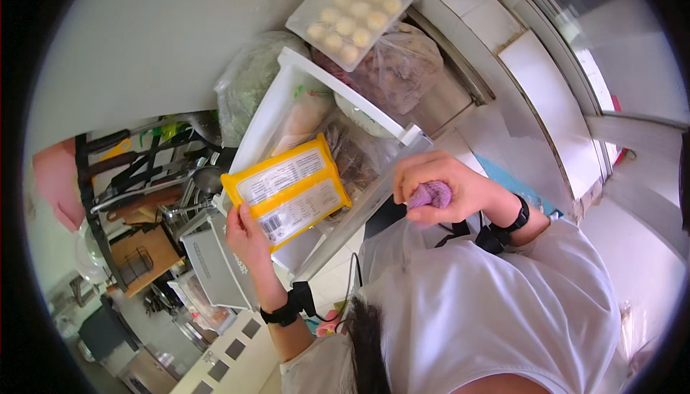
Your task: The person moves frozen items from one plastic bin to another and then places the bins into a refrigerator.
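My left hand [249, 239] grips the lower left corner of a yellow and white plastic packet [291, 192], whose back bears print and a barcode. The packet is held over a white freezer drawer [345, 88]. Inside that drawer lie a clear bag of pale food [308, 116] and a clear bag of dark brown food [353, 159]. A bunched purple cloth [431, 196] is clutched in my right hand [458, 184], close to the drawer's near right corner. The packet hides part of the drawer's contents.
Beyond the drawer, a plastic tray of pale round items [353, 19] overlaps a bag of brownish food [401, 65]. A bag of green food [259, 79] sits by the drawer's left side. Utensils hang from a black rack [89, 194]; a grey-white bin [215, 259] stands below.
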`<state>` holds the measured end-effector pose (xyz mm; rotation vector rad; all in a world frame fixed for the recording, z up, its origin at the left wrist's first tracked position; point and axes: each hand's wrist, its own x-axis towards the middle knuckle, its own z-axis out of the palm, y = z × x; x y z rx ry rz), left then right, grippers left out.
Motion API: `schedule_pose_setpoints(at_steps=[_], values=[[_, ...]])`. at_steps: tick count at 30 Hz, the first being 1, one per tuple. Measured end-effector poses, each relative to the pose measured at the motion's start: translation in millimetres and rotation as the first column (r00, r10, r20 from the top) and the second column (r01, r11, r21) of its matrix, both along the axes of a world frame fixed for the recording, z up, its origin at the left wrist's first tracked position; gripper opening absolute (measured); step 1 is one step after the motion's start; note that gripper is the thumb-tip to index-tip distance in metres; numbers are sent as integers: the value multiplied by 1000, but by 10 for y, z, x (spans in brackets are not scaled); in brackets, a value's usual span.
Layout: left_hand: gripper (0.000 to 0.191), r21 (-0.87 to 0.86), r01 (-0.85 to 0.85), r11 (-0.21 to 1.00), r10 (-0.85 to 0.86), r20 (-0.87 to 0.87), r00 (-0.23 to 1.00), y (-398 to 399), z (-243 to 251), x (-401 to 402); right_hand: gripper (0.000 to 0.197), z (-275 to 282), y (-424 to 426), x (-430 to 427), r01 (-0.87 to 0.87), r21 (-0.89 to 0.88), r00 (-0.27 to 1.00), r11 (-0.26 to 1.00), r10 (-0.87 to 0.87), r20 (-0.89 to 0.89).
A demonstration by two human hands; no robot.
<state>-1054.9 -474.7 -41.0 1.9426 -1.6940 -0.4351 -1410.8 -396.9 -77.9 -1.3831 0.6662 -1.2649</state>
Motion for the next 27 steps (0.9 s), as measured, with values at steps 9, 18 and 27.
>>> schedule_pose_setpoints(at_steps=[9, 18, 27], values=[[55, 73, 120, 990, -128, 123, 984, -37, -204, 143, 21, 203, 55, 52, 51, 43, 995, 998, -47, -88], [67, 33, 251, 967, -251, -16, 968, 530, -151, 356, 19, 518, 384, 1063, -154, 48, 984, 987, 158, -83], [57, -297, 89, 951, -160, -223, 962, 2177, 337, 2442, 9, 694, 1172, 3681, -547, 159, 837, 822, 540, 85]])
